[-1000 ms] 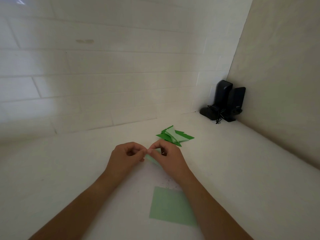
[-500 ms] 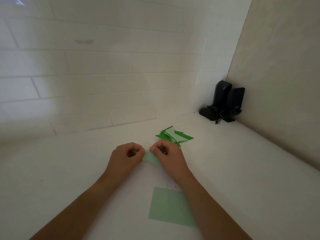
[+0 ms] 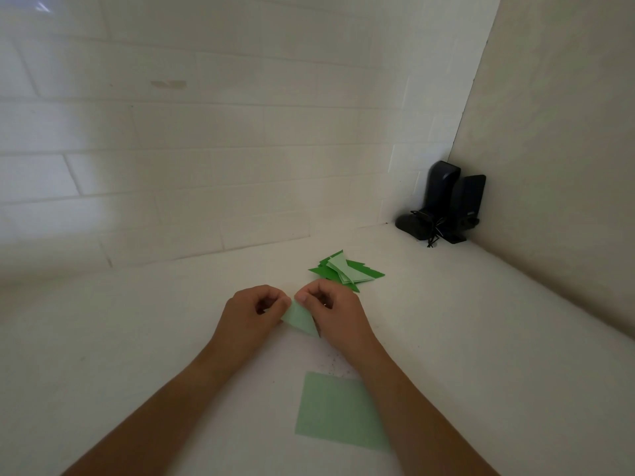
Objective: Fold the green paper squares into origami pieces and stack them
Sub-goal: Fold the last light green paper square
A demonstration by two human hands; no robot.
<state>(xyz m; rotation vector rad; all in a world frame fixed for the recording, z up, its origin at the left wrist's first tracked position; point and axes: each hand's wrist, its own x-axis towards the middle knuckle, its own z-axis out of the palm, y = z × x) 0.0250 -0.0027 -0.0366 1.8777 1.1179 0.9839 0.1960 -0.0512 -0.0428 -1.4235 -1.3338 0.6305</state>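
A pile of folded pieces (image 3: 345, 271) already lies on the bench (image 3: 481, 338) just beyond the right hand (image 3: 335, 312), so several are done. The left hand (image 3: 249, 312) and right hand each pinch one pale green paper (image 3: 300, 321) between them, partly folded and held just above the bench. One flat square (image 3: 336, 412) waits nearer the person, beside the right forearm, unfolded.
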